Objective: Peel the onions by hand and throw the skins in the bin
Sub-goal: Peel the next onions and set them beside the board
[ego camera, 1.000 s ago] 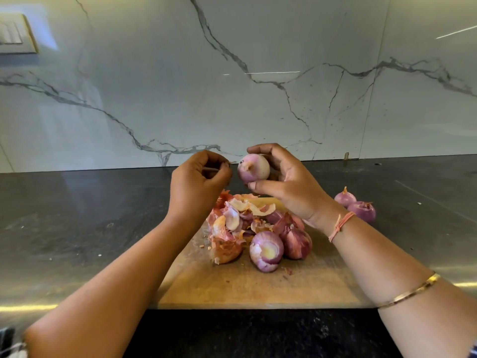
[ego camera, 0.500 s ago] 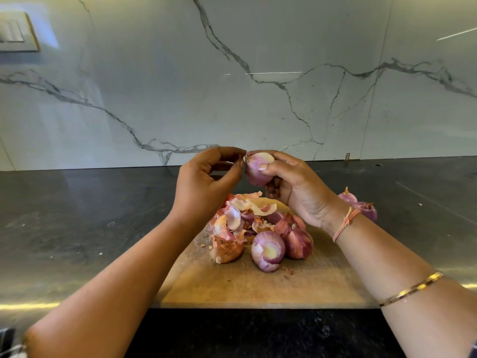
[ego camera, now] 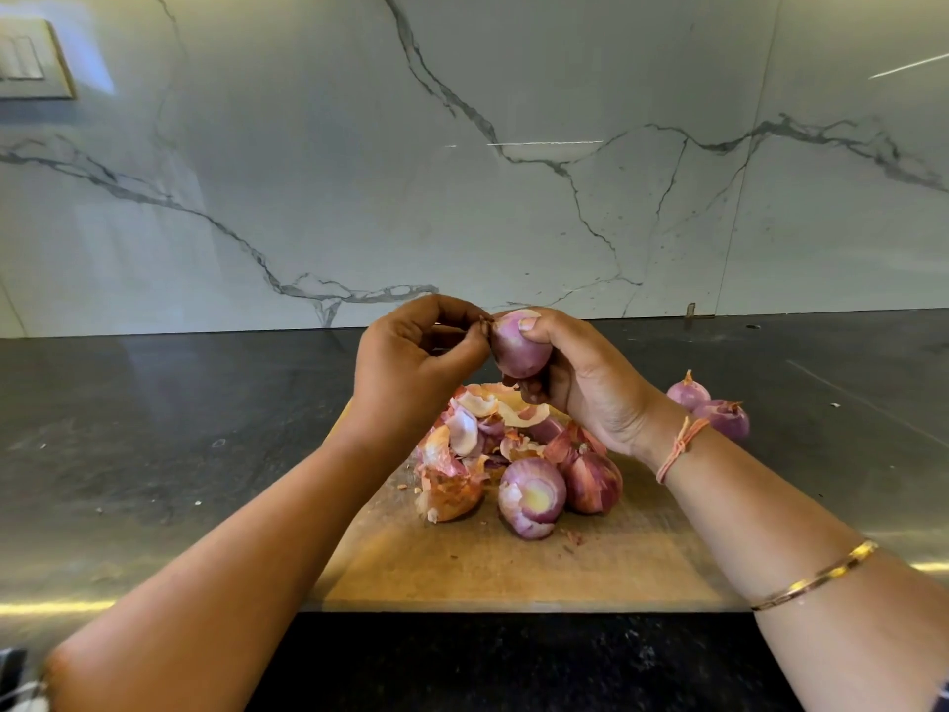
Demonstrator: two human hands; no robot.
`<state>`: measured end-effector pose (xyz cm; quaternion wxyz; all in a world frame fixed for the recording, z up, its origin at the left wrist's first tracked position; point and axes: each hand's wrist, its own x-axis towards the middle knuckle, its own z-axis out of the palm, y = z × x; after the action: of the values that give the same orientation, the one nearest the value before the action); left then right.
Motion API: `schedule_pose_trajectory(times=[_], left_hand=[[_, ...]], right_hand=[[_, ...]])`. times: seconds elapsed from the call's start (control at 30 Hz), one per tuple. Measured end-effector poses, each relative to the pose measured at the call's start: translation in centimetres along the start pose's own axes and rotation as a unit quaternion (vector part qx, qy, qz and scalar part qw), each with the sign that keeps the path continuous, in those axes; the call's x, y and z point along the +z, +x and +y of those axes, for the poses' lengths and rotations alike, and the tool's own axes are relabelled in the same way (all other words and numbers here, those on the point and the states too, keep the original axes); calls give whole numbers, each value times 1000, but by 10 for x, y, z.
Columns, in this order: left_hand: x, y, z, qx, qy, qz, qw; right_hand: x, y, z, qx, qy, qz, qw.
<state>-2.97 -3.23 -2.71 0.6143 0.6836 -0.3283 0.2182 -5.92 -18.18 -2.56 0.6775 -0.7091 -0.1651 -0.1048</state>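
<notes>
Onion (ego camera: 518,349) is mid-frame, above the board (ego camera: 513,573), with the right hand (ego camera: 580,382) curled round it and the thumb on top. Left hand (ego camera: 411,372) pinches a skin flap (ego camera: 485,326) at the onion's upper-left tip, thumb and forefinger close together. Suggest pulling the flap along the bulb rather than straight out, so it strips in one sheet. Turn the bulb in the right hand between pulls. Grip firm, since the peeled surface is probably slick. Drop strips on the skin pile (ego camera: 472,434) at board centre. Bin not in view, so binning looks undone. Two more onions (ego camera: 708,408) wait at mid-right, probably next.
</notes>
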Motion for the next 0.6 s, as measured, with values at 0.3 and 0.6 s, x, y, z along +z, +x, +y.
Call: schedule_pose_trajectory(times=[0.3,0.6], left_hand=[[3,3,0,-33,-19,31,999],[2,3,-2,-46,-48,0,998]], right_hand=[[3,2,3,-16,12,16,1000],[-2,4,6,33,77,17,996]])
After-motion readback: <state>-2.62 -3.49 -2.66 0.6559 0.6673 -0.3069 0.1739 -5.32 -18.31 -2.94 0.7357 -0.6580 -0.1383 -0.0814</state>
